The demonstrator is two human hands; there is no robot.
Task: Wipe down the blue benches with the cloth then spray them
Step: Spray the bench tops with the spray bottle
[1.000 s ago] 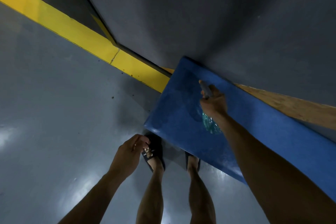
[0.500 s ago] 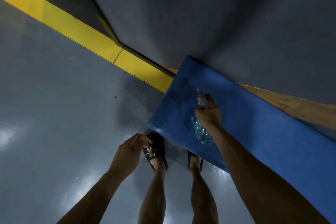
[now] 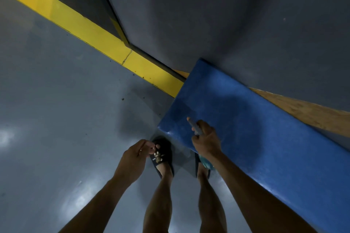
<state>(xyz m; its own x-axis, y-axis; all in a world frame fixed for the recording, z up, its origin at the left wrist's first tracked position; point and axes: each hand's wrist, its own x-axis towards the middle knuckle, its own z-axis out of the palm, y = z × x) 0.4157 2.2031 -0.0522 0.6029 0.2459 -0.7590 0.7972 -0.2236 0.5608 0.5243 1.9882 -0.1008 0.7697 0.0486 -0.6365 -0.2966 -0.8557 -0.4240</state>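
**Spraying the near end of the bench**

Right hand point(image 3: 206, 143) wrapped round a spray bottle point(image 3: 205, 162), nozzle poking out ahead of the knuckles, greenish body hanging below the wrist. Grip closed firmly on the neck; whether a finger rests on the trigger cannot be told from this angle. Blue bench point(image 3: 255, 128) directly under and ahead of that grip, its corner end just beyond the nozzle, its long run stretching away behind the forearm. Left hand point(image 3: 135, 157) off to the side of the grip, over the grey floor point(image 3: 56, 119), fingers loosely curled with the tips drawn together, holding nothing that shows. No cloth visible anywhere.

Judged from the bottle in hand: wiping apparently done here, spraying under way.

To spray well:
- Keep the nozzle aimed down at the blue surface, not past its edge onto the floor or the sandalled feet point(image 3: 162, 154) just below the grip.
- Hold off above the surface so the mist spreads rather than pools.
- Work in overlapping passes from the corner beside the grip toward the far end.
- Avoid the bare wooden strip point(image 3: 303, 111) beyond the bench.
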